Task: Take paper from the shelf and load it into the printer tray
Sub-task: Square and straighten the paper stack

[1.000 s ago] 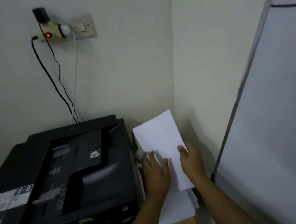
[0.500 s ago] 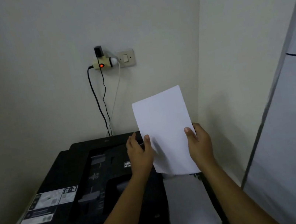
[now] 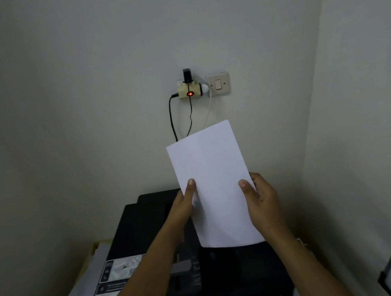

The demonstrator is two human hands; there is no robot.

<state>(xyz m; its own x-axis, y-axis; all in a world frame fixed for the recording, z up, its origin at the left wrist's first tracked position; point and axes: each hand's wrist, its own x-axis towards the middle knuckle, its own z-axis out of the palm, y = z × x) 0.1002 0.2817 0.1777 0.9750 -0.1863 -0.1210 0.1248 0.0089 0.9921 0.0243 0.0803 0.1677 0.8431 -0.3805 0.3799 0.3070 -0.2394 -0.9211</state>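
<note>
The paper [image 3: 214,183], pinched at its edges by both hands' fingers [image 3: 191,184], has been lifted above the printer [image 3: 149,221] at frame centre, ready for loading.

We've got white paper [image 3: 214,185] held upright w/ top tipped toward 11 o'clock, above the black printer [image 3: 235,277] at 6.

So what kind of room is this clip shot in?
Probably a home or small-office corner: a black printer set against bare walls, a wall socket adapter with cables plugged in, and both hands holding white paper.
</note>
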